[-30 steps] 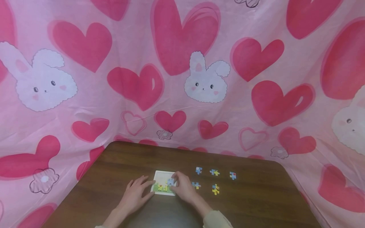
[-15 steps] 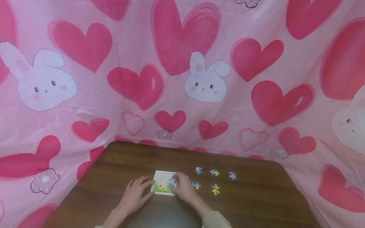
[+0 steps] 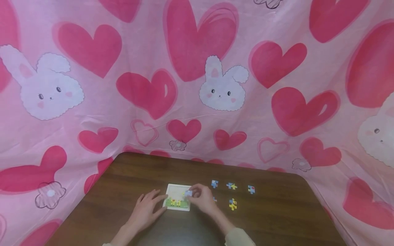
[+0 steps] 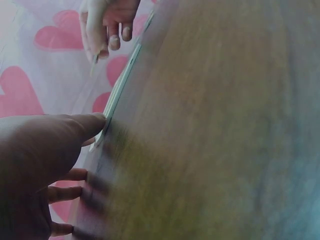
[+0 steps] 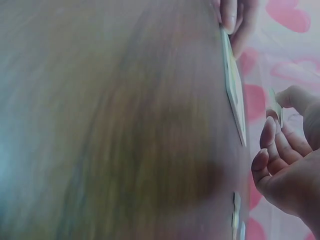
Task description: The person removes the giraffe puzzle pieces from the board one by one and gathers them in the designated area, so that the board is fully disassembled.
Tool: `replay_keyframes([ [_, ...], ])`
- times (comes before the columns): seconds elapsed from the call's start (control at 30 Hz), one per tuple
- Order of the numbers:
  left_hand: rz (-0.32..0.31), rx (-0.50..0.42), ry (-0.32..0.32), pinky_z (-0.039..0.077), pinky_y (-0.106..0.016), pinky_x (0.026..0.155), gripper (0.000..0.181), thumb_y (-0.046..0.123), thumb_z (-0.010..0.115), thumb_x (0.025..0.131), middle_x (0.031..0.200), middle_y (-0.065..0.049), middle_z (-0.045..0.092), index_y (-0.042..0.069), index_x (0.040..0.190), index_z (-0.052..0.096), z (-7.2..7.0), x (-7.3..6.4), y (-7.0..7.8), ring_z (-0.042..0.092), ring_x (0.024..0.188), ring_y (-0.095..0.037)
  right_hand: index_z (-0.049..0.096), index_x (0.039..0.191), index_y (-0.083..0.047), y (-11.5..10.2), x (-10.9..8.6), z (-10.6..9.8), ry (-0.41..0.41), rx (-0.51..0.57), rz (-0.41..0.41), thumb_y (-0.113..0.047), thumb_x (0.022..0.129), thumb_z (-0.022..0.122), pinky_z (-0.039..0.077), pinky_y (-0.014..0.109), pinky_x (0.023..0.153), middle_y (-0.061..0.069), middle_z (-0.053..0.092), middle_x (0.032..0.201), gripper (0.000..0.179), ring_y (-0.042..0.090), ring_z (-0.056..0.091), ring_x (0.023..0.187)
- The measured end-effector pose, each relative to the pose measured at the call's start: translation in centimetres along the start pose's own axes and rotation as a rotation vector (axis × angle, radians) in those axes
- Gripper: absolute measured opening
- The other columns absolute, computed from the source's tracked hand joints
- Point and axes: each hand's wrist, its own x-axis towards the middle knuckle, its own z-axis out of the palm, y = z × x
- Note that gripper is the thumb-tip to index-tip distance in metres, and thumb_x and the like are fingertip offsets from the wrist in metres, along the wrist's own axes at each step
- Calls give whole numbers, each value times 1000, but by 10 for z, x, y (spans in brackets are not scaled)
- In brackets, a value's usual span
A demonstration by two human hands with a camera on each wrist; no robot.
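A white-rimmed puzzle board [image 3: 176,186] lies on the table, a green and yellow picture strip along its near side. My left hand [image 3: 144,208] rests at the board's left edge, thumb and index finger touching it, the other fingers extended on the table. Between thumb and index finger, my right hand [image 3: 204,200] pinches a light-blue jigsaw piece [image 3: 188,193] above the board's right side. In the right wrist view this piece [image 5: 277,107] is raised clear of the board [image 5: 233,90], and the right hand's [image 5: 295,160] other fingers are loosely bent.
Right of the board lie several loose jigsaw pieces: a blue one [image 3: 214,183], a blue-yellow one [image 3: 232,186], one with a red spot [image 3: 251,189] and a yellow one [image 3: 233,204]. Another is partly hidden behind the right hand. A pink heart-print cloth [image 3: 184,150] hangs behind the brown table [image 3: 277,212].
My right hand has lifted the blue jigsaw piece up off the board and slightly rightward, uncovering more of the green strip. The left hand and board have stayed put.
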Motion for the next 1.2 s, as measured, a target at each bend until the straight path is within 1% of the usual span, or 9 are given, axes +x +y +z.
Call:
replay_keyframes([
  [0.2,-19,-5,-17,33,-83,121,47,41,87,94,154,-18,66,23,136,78,0,2,2,54,151,-47,77,115,-2,3,-9,-22,-5,4,-26,-14,94,86,50,21,62,7,73,93,26,12,60,76],
  [0.3,-28,-8,-29,32,-83,122,48,42,87,94,155,-18,66,24,137,77,-1,2,2,54,152,-47,77,113,-3,6,-14,-34,11,-6,-38,-13,93,87,52,21,64,7,74,92,25,11,60,76],
  [0.43,-30,-9,-42,32,-83,122,49,42,87,94,156,-18,65,24,138,77,-2,3,2,53,152,-47,77,110,-2,11,-22,-52,40,7,-51,-8,91,87,54,21,68,9,75,93,23,7,61,77],
  [0.57,-25,-4,-34,33,-83,122,48,42,87,94,155,-18,66,24,137,77,-2,2,2,54,152,-47,77,111,0,16,-32,-74,55,37,-43,-3,90,86,54,20,70,13,77,95,23,5,62,76],
  [0.7,-17,3,-23,33,-82,122,47,41,87,94,155,-18,66,24,137,78,-2,1,2,54,152,-46,77,113,0,27,-45,-99,65,40,-53,-3,91,86,55,21,71,14,77,96,24,4,62,77],
  [0.77,-16,5,-23,33,-82,122,47,41,87,94,155,-18,66,24,137,78,-2,1,3,54,152,-46,77,113,0,35,-51,-111,83,26,-71,-4,91,86,56,21,71,14,77,95,24,2,62,78],
  [0.9,-26,2,-38,32,-82,123,47,42,86,94,155,-17,66,24,138,77,-4,2,4,54,152,-46,77,112,0,48,-64,-132,134,4,-68,-1,89,86,54,22,68,9,76,91,24,1,61,75],
  [1.03,-32,-8,-47,32,-82,123,47,41,86,94,156,-17,66,25,138,77,-4,2,3,53,153,-46,77,110,-2,62,-75,-152,173,-38,-67,-1,89,87,51,22,65,3,73,87,24,0,59,72],
  [1.2,-32,-5,-49,32,-83,123,48,42,86,94,156,-17,65,25,138,77,-4,3,3,53,153,-46,77,109,-3,77,-86,-174,195,-101,-88,1,87,87,53,22,65,3,73,85,24,-1,60,73],
])
